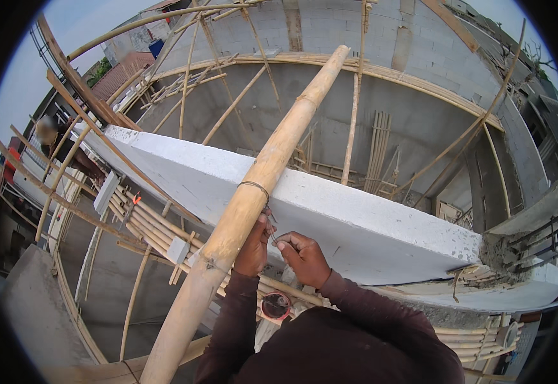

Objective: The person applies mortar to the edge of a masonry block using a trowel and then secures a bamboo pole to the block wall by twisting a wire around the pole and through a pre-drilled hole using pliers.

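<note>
A thick bamboo pole (247, 198) runs diagonally from the lower left up to the upper middle, crossing a white concrete beam (355, 224). A loop of thin wire (255, 186) wraps the pole where it meets the beam. My left hand (253, 246) is closed against the pole's right side just under the loop, pinching the wire ends. My right hand (302, 256) is beside it, fingers pinched on the same thin wire (272, 235). Both dark sleeves come in from the lower edge.
Bamboo scaffolding poles (354, 121) and grey block walls (387, 45) surround a deep drop below. A bundle of bamboo (144, 221) lies on a ledge at left. A small red-rimmed round thing (275, 305) sits below my hands. Another person (52, 137) stands far left.
</note>
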Demonstrator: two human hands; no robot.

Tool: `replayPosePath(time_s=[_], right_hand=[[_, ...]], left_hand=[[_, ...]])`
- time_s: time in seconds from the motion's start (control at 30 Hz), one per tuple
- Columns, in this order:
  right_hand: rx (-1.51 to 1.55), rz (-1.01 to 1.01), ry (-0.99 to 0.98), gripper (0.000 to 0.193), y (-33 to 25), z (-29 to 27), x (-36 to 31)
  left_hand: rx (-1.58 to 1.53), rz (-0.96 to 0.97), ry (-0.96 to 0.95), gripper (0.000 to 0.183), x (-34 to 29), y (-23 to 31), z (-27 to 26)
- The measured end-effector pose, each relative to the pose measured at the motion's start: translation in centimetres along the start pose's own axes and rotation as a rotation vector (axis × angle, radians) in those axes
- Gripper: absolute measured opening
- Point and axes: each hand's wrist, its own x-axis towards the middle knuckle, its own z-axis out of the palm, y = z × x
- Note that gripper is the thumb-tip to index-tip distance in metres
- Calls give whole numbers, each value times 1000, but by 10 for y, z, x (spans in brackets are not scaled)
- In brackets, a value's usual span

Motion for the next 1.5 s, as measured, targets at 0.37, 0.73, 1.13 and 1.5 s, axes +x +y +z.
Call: replayPosePath(time_s=[0.37, 0.73, 1.13, 1.5], right_hand=[[456, 265, -5, 24, -32, -27, -9], [524, 280, 195, 24, 43, -6, 23], [1069, 602, -497, 19, 69, 15, 59], [1161, 641, -586, 9, 71, -4, 50]], left_hand=[[764, 395, -65, 18, -11, 8, -13], [662, 289, 312, 22, -20, -1, 31], [900, 490, 323, 34, -30, -8, 28], [76, -67, -321, 30, 19, 18, -12]])
